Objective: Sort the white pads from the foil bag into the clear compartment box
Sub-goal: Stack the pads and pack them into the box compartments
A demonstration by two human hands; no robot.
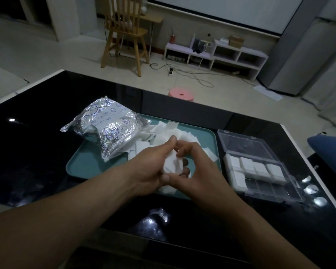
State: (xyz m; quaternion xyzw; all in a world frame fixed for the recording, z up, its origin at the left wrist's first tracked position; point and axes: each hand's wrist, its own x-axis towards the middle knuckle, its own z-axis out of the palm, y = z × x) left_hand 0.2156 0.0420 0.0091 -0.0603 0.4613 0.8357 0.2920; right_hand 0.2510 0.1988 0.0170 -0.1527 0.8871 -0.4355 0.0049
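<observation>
Two bare arms, seen from the wearer's own head. The left hand (149, 166) and right hand (200, 169), both near the teal tray (76, 166), are uncovered, as is each forearm to the picture's edge. Short nails show on one thumb and two fingertips. Creases mark the wrists.

Crinkled shiny foil bag (107, 129); clear plastic box (260, 169); glossy black table (37, 133); matt teal tray (81, 164).
</observation>
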